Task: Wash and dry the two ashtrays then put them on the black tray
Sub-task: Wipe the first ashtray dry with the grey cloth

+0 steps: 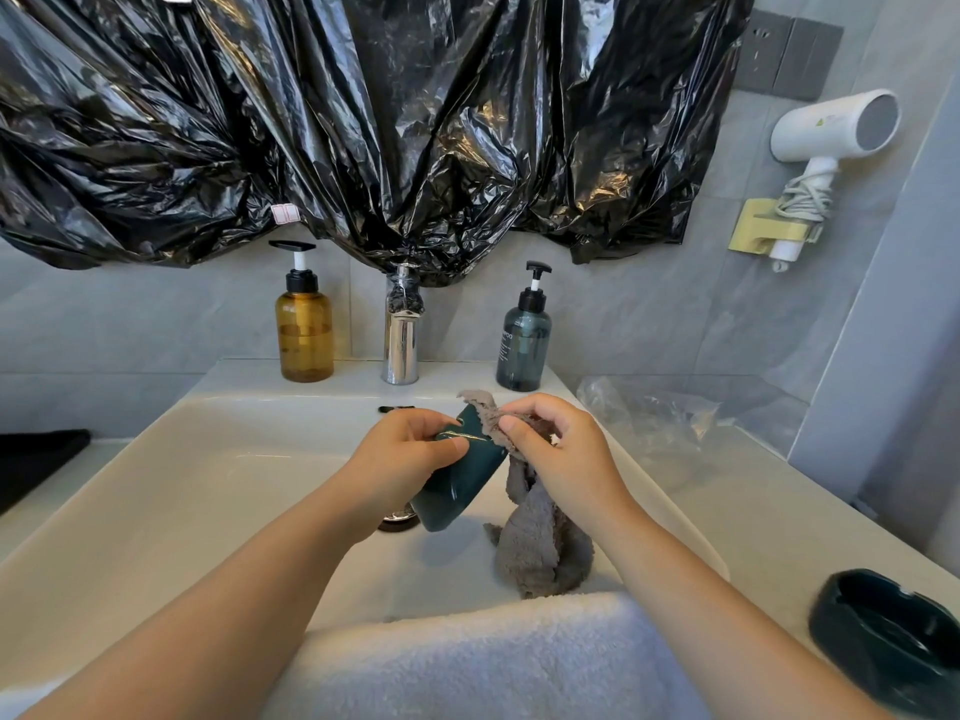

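While the left hand grips the teal ashtray tilted on edge above the sink, the right hand pinches a grey cloth against its upper rim. The second ashtray sits on the counter, far right.

The teal ashtray is a dark, glossy, plain teal, the second ashtray a near-black green, and the cloth a uniform mid-grey. The basin and towel are white, the tray black, and the wall tiles pale grey. The left pump bottle is amber with a black collar, the right pump bottle smoky blue-grey with white lettering, the tap mirror chrome, the plastic sheet glossy black, and the hair dryer white on a yellow bracket.
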A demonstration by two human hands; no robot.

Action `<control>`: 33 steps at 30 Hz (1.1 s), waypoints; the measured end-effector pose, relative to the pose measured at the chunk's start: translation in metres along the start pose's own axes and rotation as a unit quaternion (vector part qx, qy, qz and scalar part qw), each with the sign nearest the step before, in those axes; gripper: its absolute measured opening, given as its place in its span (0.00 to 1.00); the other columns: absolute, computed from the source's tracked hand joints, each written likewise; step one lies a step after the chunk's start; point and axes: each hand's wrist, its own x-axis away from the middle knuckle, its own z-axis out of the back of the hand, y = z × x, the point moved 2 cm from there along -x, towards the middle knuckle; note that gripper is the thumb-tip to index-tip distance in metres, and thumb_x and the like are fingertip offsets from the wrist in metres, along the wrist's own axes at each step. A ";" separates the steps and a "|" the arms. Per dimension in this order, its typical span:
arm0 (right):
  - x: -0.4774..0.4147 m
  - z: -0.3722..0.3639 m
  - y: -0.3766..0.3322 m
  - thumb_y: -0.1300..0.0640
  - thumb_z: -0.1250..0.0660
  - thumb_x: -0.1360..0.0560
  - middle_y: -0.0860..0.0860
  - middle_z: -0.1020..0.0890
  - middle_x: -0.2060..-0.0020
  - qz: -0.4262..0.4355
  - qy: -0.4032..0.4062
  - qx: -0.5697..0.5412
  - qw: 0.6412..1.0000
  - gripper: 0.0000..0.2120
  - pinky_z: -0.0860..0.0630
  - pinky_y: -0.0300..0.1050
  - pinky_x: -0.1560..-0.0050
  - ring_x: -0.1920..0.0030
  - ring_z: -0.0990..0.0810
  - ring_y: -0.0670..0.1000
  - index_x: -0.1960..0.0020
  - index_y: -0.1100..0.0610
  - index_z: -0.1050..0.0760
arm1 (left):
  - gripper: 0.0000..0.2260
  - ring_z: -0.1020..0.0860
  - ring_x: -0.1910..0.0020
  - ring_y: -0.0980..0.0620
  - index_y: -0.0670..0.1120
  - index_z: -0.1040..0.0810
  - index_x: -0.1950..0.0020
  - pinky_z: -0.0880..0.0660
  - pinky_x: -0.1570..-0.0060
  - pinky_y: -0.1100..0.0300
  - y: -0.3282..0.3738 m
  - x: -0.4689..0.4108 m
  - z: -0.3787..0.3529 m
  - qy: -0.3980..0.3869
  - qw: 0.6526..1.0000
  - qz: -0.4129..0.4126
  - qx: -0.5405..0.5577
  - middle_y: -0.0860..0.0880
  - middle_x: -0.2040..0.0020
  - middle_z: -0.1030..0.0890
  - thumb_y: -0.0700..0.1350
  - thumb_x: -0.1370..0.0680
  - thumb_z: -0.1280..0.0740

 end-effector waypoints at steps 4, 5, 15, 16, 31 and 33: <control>0.000 -0.004 -0.002 0.54 0.32 0.22 0.43 0.20 0.51 0.037 -0.011 0.011 0.999 0.05 0.23 0.41 0.50 0.50 0.21 0.46 0.49 0.47 0.19 | 0.07 0.18 0.49 0.41 0.45 0.18 0.51 0.23 0.46 0.47 -0.002 0.001 0.000 -0.004 1.000 -0.019 0.002 0.43 0.52 0.15 0.37 0.21 0.35; -0.001 -0.005 -0.001 0.52 0.33 0.22 0.43 0.20 0.50 0.029 -0.014 0.005 0.999 0.07 0.23 0.43 0.51 0.51 0.21 0.48 0.46 0.49 0.18 | 0.07 0.18 0.50 0.41 0.45 0.18 0.51 0.23 0.47 0.48 -0.003 0.001 0.001 -0.006 1.000 -0.023 0.005 0.43 0.52 0.15 0.37 0.22 0.35; -0.004 0.004 0.009 0.52 0.36 0.20 0.47 0.15 0.49 -0.106 -0.007 -0.145 0.984 0.11 0.24 0.47 0.39 0.45 0.18 0.46 0.43 0.54 0.17 | 0.08 0.19 0.54 0.43 0.40 0.22 0.47 0.24 0.47 0.49 0.002 0.001 -0.002 -0.079 0.992 0.005 0.099 0.38 0.52 0.18 0.42 0.24 0.33; -0.003 0.002 0.008 0.53 0.36 0.20 0.47 0.14 0.50 -0.105 -0.020 -0.138 0.985 0.10 0.23 0.45 0.40 0.46 0.18 0.46 0.46 0.53 0.17 | 0.07 0.19 0.57 0.45 0.41 0.22 0.48 0.22 0.52 0.53 0.002 0.001 -0.004 -0.083 0.990 0.033 0.112 0.40 0.54 0.18 0.43 0.22 0.35; -0.002 0.007 0.004 0.56 0.36 0.20 0.44 0.18 0.42 -0.022 0.050 0.026 0.998 0.14 0.24 0.39 0.43 0.41 0.22 0.45 0.35 0.49 0.22 | 0.07 0.18 0.50 0.42 0.42 0.19 0.48 0.25 0.41 0.44 -0.003 -0.002 -0.002 -0.030 1.000 -0.002 0.001 0.42 0.51 0.15 0.37 0.21 0.36; 0.002 0.004 -0.002 0.57 0.34 0.21 0.44 0.16 0.45 0.023 0.033 0.036 0.999 0.11 0.23 0.44 0.40 0.42 0.21 0.44 0.41 0.50 0.18 | 0.07 0.18 0.51 0.44 0.43 0.19 0.50 0.25 0.42 0.45 -0.003 -0.001 -0.003 -0.025 1.000 -0.011 -0.002 0.43 0.52 0.15 0.37 0.21 0.36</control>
